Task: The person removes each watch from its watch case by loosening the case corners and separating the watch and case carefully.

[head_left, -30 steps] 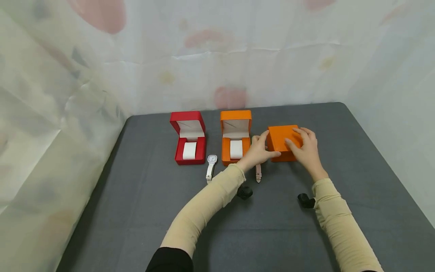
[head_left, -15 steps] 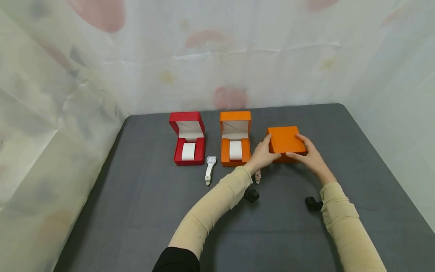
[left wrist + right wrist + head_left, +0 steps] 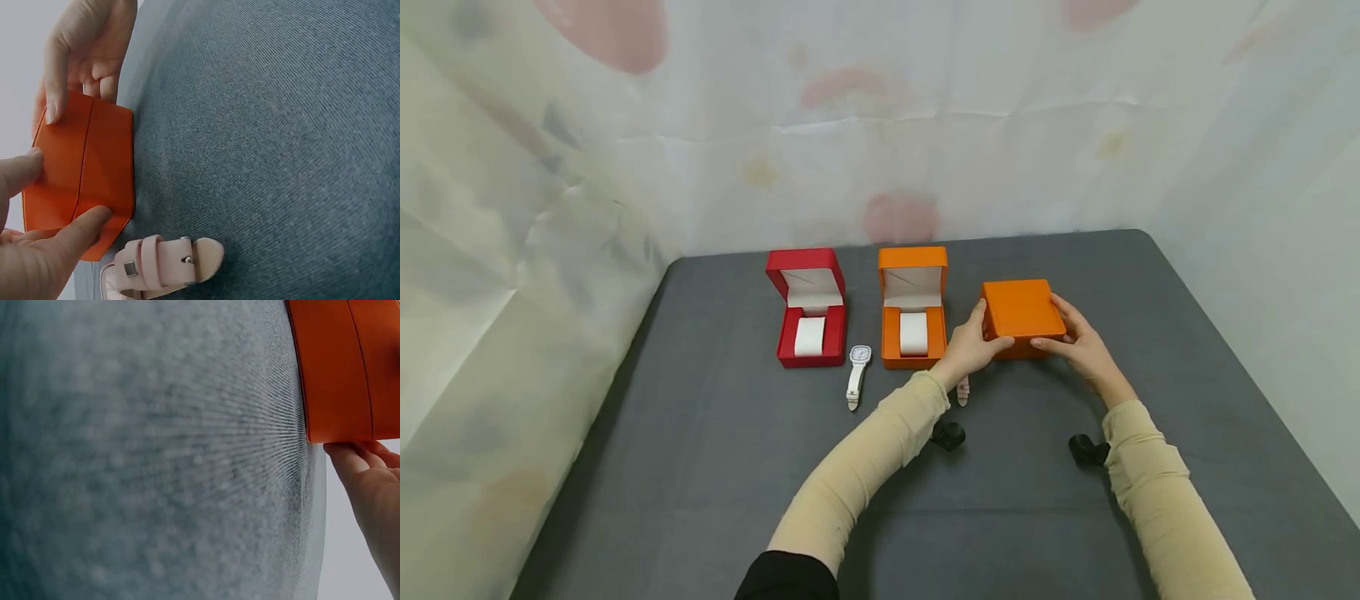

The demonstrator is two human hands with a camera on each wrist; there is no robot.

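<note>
While it is sitting on the worktop (image 3: 715, 467), the shut orange box (image 3: 1021, 310) is being steadied.
It is being gripped at 2 opposite sides by the left hand (image 3: 967, 350) and right hand (image 3: 1082, 350), apparently to keep it square.

A grey-clothed table (image 3: 715, 467) carries a red box (image 3: 806, 312), white watch (image 3: 857, 373) beside it, and two orange boxes (image 3: 912, 310) right of that.

On my head view: red box (image 3: 806, 308) open at 10 o'clock, white cushion inside. Open orange box (image 3: 913, 307) just right of it, same white cushion. White watch (image 3: 857, 375) flat on the grey tabletop (image 3: 700, 467) between them, slightly nearer me. Pink strap (image 3: 164, 270) at 6 in my left wrist view. Patterned curtain (image 3: 880, 117) behind.
</note>
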